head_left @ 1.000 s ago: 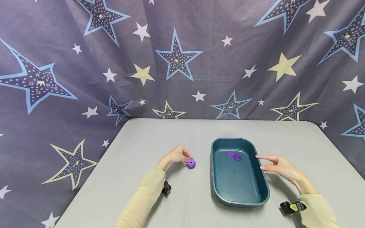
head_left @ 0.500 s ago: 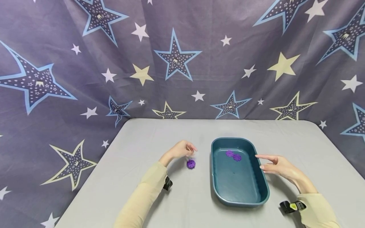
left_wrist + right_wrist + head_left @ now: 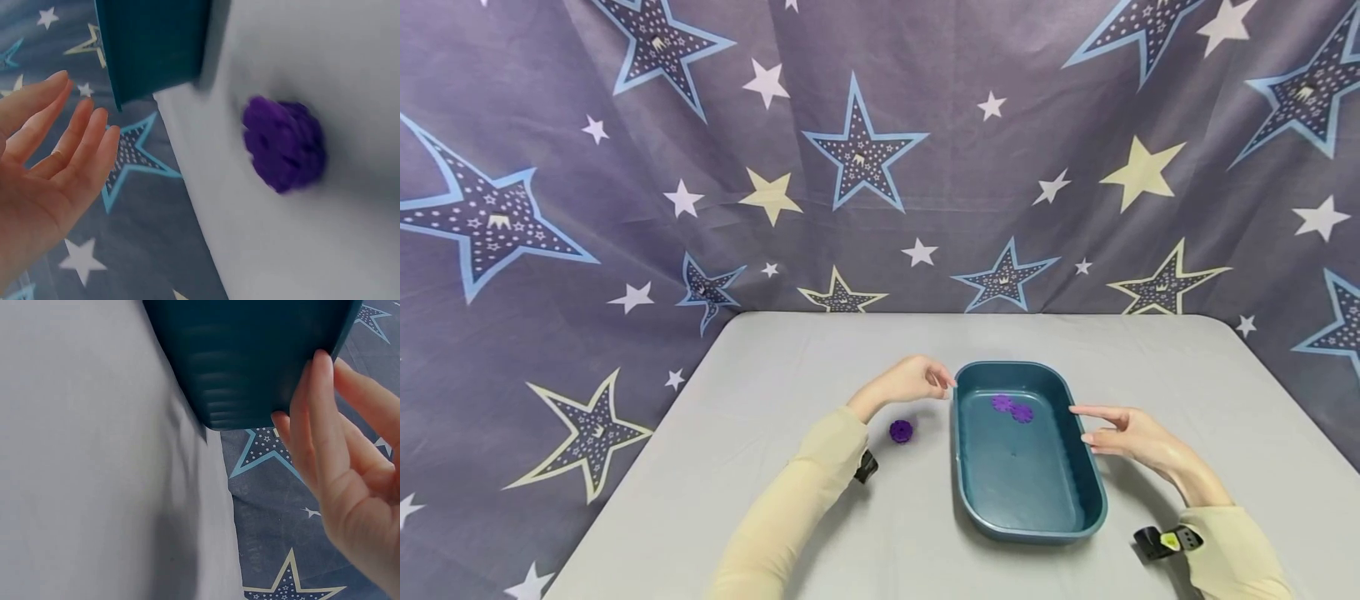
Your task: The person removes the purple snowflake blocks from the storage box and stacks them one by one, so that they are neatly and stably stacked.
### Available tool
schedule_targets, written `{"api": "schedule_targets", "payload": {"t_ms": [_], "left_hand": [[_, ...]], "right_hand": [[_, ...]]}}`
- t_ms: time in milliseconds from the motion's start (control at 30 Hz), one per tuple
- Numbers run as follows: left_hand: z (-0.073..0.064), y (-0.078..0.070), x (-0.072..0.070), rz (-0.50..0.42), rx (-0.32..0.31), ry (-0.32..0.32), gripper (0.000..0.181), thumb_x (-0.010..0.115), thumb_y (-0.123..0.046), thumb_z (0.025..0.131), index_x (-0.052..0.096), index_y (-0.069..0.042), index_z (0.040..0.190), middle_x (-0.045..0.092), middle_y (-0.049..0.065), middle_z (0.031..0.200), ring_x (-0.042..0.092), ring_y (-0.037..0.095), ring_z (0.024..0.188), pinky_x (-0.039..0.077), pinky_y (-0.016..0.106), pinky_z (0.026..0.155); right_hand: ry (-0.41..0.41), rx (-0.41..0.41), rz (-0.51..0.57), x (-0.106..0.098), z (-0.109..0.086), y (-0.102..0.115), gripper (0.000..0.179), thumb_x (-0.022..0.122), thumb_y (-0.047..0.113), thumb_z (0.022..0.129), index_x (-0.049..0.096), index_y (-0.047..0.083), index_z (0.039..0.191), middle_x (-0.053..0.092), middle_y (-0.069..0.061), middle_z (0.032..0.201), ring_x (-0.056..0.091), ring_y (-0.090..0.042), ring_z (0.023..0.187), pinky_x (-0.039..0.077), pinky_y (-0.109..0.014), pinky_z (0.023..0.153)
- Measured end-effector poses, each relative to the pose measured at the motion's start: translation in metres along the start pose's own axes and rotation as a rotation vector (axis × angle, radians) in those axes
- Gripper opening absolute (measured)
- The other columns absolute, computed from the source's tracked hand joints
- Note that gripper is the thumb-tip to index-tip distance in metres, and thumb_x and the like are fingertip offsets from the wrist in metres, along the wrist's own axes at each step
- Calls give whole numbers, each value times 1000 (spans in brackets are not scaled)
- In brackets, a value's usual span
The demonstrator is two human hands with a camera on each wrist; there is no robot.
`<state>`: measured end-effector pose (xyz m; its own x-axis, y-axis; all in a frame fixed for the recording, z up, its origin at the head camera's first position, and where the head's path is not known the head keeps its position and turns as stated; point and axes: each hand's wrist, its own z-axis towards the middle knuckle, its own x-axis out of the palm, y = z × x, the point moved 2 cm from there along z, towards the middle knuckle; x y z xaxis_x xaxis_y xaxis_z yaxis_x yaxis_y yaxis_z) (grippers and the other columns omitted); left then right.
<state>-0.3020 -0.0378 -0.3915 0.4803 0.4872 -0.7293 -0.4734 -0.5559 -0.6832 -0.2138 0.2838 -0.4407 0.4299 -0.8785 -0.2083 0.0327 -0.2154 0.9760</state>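
A teal plastic tray (image 3: 1022, 492) sits on the table with two purple notched discs (image 3: 1022, 413) overlapping on its floor near the far end. My left hand (image 3: 913, 379) holds nothing and hovers by the tray's far left rim, fingers relaxed. In the left wrist view, the left hand (image 3: 56, 162) has its fingers extended towards the tray's side. On the table left of the tray lies a small stack of purple notched discs (image 3: 901, 431), blurred in the left wrist view. My right hand (image 3: 1138, 437) touches the tray's right side with extended fingertips; the right wrist view shows them against its outer wall (image 3: 244, 369).
A pale grey cloth covers the table (image 3: 820, 358). Behind it hangs a dark star-patterned curtain (image 3: 955, 167). A black camera (image 3: 865, 467) is worn at the left wrist and another camera (image 3: 1165, 542) at the right.
My left hand has let go of the purple disc stack and moved right and away, up to the tray's left rim. The stack stays on the table; my right hand has barely moved.
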Motion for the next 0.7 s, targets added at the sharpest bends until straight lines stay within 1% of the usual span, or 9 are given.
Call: {"api": "schedule_targets", "payload": {"t_ms": [133,267,400,500,567,700], "left_hand": [[11,-11,5,13,23,35,21,64,-8,78,66,-2,98,65,2,84,57,8,75,46,18,67],[20,-22,10,31,51,61,21,64,-6,79,65,0,99,65,5,84,58,9,76,46,17,67],[28,-31,16,96,80,87,19,64,-7,79,66,-3,97,65,4,83,58,8,75,45,16,65],[35,-35,21,133,90,111,18,65,-7,78,66,-5,96,64,3,82,57,6,72,44,14,64],[41,-35,26,149,94,127,19,65,-6,77,66,-3,96,65,4,83,57,6,73,44,14,64],[49,-35,35,189,81,164,22,66,-5,77,66,-2,99,65,7,92,57,9,81,44,13,69]], "right_hand": [[-9,10,-24,1,1,0,47,60,8,82,45,-5,125,59,-11,105,61,-8,85,50,-25,74],[5,3,-4,1,0,1,45,59,6,83,46,-2,125,60,-9,102,61,-7,83,50,-24,73],[7,12,0,1,0,0,46,59,7,83,45,-3,126,60,-9,100,60,-6,83,50,-25,73],[-1,27,-15,0,1,0,48,60,8,83,44,-5,126,59,-12,101,60,-6,82,50,-25,73],[1,24,-19,0,1,1,48,60,8,83,44,-6,126,58,-12,103,60,-7,83,50,-25,73],[-1,23,-35,1,0,2,49,60,9,83,42,-7,126,62,-11,99,61,-7,83,50,-25,73]]}}
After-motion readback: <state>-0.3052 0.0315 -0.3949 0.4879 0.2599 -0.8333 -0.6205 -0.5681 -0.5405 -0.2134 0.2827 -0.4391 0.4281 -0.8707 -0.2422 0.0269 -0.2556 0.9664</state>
